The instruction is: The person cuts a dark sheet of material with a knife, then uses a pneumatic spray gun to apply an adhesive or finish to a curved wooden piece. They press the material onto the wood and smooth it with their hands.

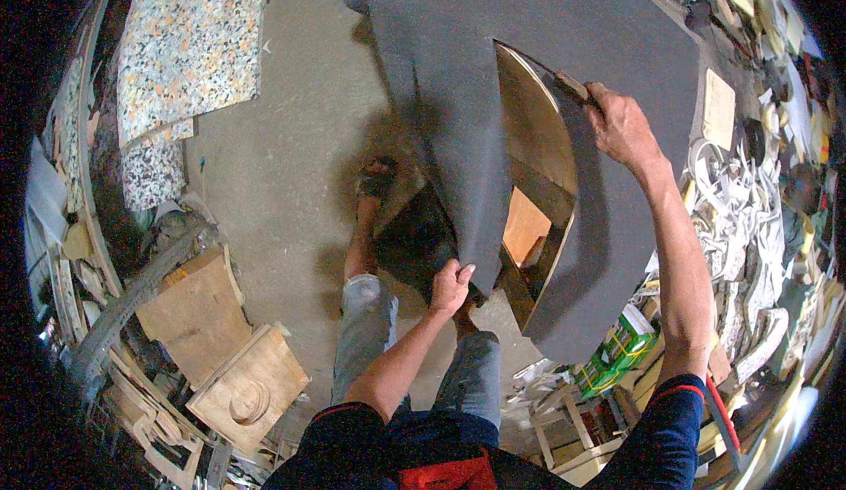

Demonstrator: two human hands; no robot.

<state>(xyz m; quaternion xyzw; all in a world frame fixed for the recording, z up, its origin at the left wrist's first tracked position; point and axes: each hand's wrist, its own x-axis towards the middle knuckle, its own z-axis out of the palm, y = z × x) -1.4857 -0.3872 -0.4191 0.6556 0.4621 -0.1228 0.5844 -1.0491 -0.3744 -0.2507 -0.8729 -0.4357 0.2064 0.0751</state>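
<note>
Forearms are reaching forward, the right arm extending farther, the left elbow bending closer to the body. Right hand is wrapping a closed grip around the handle of a slim tool, tip pointing toward the slit in a dark grey sheet. Left hand is pinching the near end of a flap between thumb and fingers. Sheet is lying in front of the person, wooden frame showing beneath through the opening. Green package with yellow straps is sitting at lower right, contents hidden.
</note>
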